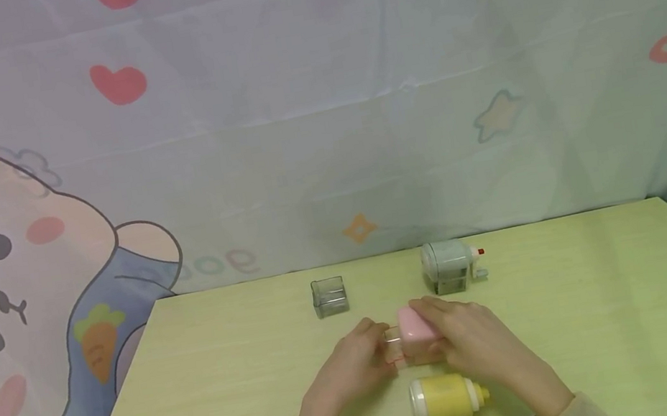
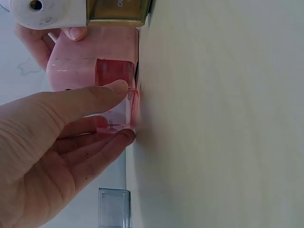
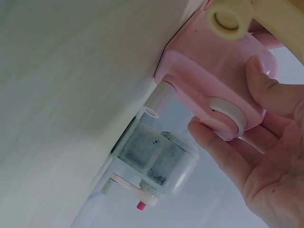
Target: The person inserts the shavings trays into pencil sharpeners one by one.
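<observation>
A pink hand-crank pencil sharpener (image 1: 419, 341) stands on the table between both hands. My right hand (image 1: 473, 333) grips its body from the right, thumb on one side and fingers on the other; in the right wrist view its crank (image 3: 199, 104) has a white handle. With thumb and fingers, my left hand (image 1: 354, 361) pinches a clear pink shavings drawer (image 2: 118, 114) at the sharpener's left end. That drawer sticks partly out of the slot in the body. Close in front lies a yellow sharpener (image 1: 446, 406).
Behind the right hand stands a grey-blue crank sharpener (image 1: 447, 266) with a red tip. Farther left, toward the back edge, sits a clear grey drawer (image 1: 329, 297). A printed cloth (image 1: 321, 130) hangs behind the yellow-green table (image 1: 624, 307).
</observation>
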{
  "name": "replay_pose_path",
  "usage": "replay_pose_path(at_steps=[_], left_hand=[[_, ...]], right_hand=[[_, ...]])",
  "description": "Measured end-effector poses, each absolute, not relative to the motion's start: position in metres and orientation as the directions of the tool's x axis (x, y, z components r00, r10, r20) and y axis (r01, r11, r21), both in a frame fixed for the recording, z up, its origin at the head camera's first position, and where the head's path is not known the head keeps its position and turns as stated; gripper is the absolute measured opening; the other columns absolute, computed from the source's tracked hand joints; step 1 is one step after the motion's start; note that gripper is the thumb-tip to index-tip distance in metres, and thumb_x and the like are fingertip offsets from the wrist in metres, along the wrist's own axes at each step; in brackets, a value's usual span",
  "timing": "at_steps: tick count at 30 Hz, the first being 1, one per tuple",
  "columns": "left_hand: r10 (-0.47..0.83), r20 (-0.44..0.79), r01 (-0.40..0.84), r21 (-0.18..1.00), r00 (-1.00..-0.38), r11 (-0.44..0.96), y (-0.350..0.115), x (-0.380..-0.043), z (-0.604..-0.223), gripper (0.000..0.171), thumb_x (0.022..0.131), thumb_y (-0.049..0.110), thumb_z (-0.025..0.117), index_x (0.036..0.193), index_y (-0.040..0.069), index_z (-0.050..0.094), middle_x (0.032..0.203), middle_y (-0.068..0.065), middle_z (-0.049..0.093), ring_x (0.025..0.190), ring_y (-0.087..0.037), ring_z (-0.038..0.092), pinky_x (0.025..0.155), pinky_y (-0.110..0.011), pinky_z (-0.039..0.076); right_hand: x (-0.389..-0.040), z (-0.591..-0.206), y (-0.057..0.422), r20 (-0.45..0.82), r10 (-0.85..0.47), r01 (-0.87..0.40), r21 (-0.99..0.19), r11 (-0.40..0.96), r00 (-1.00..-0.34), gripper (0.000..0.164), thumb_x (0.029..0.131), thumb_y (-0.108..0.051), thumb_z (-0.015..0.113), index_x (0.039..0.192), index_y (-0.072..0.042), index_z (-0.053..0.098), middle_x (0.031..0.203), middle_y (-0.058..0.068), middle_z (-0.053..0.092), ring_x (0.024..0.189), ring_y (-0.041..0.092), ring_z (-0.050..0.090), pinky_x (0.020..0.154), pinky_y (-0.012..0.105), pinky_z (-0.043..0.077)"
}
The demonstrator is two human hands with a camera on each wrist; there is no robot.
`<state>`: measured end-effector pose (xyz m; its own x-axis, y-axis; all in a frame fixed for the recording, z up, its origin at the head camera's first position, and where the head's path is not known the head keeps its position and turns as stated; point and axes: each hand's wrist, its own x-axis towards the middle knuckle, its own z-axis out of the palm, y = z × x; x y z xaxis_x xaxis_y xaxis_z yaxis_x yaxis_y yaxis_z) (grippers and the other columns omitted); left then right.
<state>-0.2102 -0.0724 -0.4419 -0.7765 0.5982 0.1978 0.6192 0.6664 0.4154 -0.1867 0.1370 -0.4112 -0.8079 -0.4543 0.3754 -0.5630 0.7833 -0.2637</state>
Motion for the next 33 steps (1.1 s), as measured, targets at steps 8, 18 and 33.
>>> replay_pose_path(at_steps=[8,18,33], left_hand=[[0.595,0.178,0.609,0.411,-0.783,0.678,-0.066,-0.21,-0.442,0.047,0.076,0.025,0.07,0.115,0.002,0.056,0.095,-0.003,0.056,0.075,-0.006,0.049,0.072,-0.021,0.051],[0.585,0.159,0.59,0.424,-0.796,0.687,-0.063,-0.211,-0.443,0.048,0.076,0.024,0.07,0.116,0.002,0.055,0.094,-0.003,0.056,0.074,-0.006,0.049,0.071,-0.02,0.05],[0.589,0.167,0.596,0.432,-0.791,0.677,-0.06,-0.216,-0.443,0.041,0.069,0.019,0.074,0.106,0.005,0.06,0.088,0.0,0.055,0.07,-0.004,0.047,0.068,-0.018,0.049]], right_hand=[[-0.186,-0.411,0.136,0.348,-0.444,-0.544,-0.281,0.791,-0.825,0.058,0.065,-0.009,0.072,0.12,-0.006,0.055,0.116,0.015,0.061,0.078,0.024,0.06,0.063,0.04,0.053],[-0.186,-0.411,0.136,0.351,-0.449,-0.551,-0.284,0.785,-0.822,0.058,0.065,-0.008,0.073,0.12,-0.005,0.055,0.115,0.017,0.061,0.081,0.026,0.06,0.065,0.041,0.054],[-0.187,-0.41,0.135,0.349,-0.457,-0.555,-0.274,0.785,-0.818,0.058,0.065,-0.008,0.072,0.12,-0.005,0.055,0.115,0.016,0.061,0.08,0.025,0.06,0.065,0.041,0.054]])
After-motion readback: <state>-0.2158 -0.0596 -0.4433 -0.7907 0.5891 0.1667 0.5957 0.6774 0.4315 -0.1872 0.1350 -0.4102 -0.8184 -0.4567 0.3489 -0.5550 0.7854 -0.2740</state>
